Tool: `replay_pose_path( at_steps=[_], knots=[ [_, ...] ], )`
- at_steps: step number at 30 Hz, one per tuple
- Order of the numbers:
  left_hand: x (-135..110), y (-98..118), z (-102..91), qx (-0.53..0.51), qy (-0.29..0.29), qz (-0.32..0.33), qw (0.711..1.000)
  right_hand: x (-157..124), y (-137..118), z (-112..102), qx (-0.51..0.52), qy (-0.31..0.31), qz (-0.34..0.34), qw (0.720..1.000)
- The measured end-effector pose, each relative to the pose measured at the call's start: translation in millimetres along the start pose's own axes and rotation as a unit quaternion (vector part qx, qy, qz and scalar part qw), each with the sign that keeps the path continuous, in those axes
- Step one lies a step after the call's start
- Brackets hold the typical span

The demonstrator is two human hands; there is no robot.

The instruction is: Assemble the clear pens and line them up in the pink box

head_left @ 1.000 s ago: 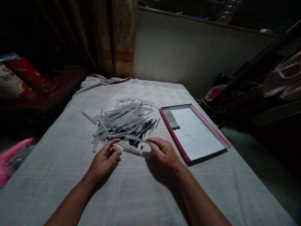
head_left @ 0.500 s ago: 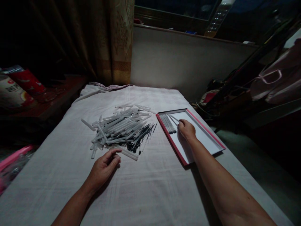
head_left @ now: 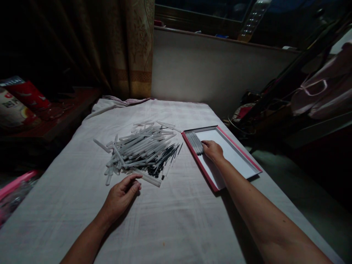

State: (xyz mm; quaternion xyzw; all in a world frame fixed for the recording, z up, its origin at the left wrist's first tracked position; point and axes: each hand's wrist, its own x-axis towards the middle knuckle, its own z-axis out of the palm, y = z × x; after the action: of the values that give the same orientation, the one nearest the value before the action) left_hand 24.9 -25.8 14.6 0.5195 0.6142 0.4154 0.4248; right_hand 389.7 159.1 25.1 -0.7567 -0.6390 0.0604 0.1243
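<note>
A heap of clear plastic pens (head_left: 143,148) lies in the middle of a table covered with a white cloth (head_left: 170,220). My left hand (head_left: 121,196) rests on the cloth just in front of the heap, fingers loosely curled with nothing in them. My right hand (head_left: 212,150) reaches into a shallow red-edged box (head_left: 242,157) to the right of the heap. Its fingertips press against a row of pens (head_left: 194,142) lined up along the box's left side. Whether those fingers pinch a pen is hidden.
A curtain (head_left: 132,47) hangs behind the table's far left corner, next to a pale wall. Red packages (head_left: 19,102) sit on a dark shelf at the left. A pink item (head_left: 13,183) lies at the left edge. Clutter and pink bags (head_left: 324,95) fill the right side.
My right hand carried a pen from in front of the heap to the box and has moved against the row of pens there. My left hand stayed in place.
</note>
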Motion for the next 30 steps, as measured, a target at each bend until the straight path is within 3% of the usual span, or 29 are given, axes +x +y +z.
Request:
replay_pose_path(
  at_steps=[10, 13, 16, 18, 20, 24, 27, 30],
  knots=[
    [-1, -2, -1.5, 0.015, -0.001, 0.017, 1.000, 0, -5, -6, 0.009, -0.001, -0.005, 1.000],
    [0, -3, -2.6, 0.018, -0.005, 0.026, 0.999, -6, -11, -14, 0.009, 0.014, -0.003, 1.000],
    [0, -3, -3.1, 0.010, -0.008, 0.029, 1.000, -19, -27, -22, 0.039, 0.058, -0.046, 0.996],
    [0, -3, -3.0, 0.006, -0.009, 0.027, 1.000, -35, -43, -23, 0.090, 0.086, -0.107, 0.986],
    [0, -2, -2.7, 0.008, -0.011, 0.028, 1.000, -57, -62, -20, 0.144, 0.074, -0.175, 0.971],
    [0, 0, -2.8, 0.012, -0.015, 0.032, 0.999, -112, -95, -6, 0.148, -0.042, -0.314, 0.937],
    [-1, 2, -3.2, 0.014, -0.017, 0.028, 0.999, -148, -110, 3, 0.105, -0.103, -0.363, 0.920],
    [-1, 1, -2.8, 0.021, -0.014, 0.034, 0.999, -167, -116, 8, 0.056, -0.108, -0.364, 0.923]
  ],
)
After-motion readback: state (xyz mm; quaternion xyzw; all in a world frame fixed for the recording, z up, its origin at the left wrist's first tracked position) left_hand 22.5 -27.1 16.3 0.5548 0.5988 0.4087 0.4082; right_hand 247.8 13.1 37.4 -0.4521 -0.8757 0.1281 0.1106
